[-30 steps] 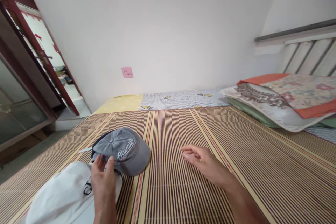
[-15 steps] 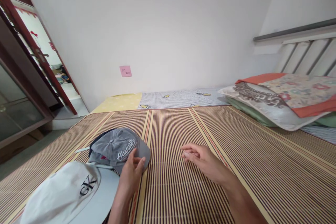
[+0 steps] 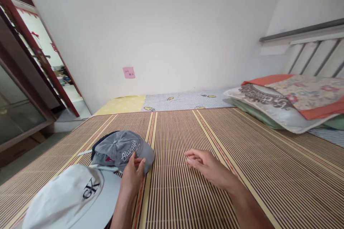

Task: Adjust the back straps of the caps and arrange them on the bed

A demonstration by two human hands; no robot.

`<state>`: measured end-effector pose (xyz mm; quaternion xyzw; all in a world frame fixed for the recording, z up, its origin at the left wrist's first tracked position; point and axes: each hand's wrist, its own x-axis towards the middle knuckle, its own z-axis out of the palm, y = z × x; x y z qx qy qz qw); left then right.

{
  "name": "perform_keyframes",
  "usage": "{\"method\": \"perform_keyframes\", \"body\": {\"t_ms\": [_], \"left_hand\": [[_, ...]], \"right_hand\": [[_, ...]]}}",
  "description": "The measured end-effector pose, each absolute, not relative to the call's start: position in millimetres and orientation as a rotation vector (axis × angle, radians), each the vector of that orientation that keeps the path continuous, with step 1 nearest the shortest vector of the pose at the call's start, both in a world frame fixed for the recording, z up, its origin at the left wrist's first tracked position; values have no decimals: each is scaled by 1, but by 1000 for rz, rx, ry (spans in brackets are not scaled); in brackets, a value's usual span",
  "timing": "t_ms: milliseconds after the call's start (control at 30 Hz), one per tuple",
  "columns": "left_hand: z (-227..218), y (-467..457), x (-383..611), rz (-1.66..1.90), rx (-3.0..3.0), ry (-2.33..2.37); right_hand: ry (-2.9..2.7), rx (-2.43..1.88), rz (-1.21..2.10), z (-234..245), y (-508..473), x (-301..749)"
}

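A grey cap (image 3: 120, 148) with white lettering lies on a striped bamboo mat (image 3: 204, 186). My left hand (image 3: 133, 177) pinches the edge of its brim, thumb and fingers closed on it. A white cap (image 3: 67, 200) with a black logo lies just in front of the grey one, at the lower left. A dark cap shows only as an edge under the grey one. My right hand (image 3: 205, 166) hovers low over the mat to the right, its fingers loosely curled, nothing in them.
Stacked patterned pillows (image 3: 290, 102) lie at the right by a metal headboard (image 3: 314, 50). A checked and yellow sheet (image 3: 166, 102) runs along the white wall. A dark red door frame (image 3: 29, 61) and glass cabinet stand at the left.
My left hand went from the near side of the grey cap, beside the white cap, to the grey cap's brim on the right and closed on it. My right hand barely moved.
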<state>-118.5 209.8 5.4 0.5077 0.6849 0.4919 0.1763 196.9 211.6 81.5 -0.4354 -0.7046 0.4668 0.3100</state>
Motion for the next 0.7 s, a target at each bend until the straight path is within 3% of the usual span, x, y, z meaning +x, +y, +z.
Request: {"method": "perform_keyframes", "body": {"t_ms": [700], "left_hand": [[-5,216,-121,1380,1473,2050]], "right_hand": [[-1951,-1201,1250,83,208,196]]}}
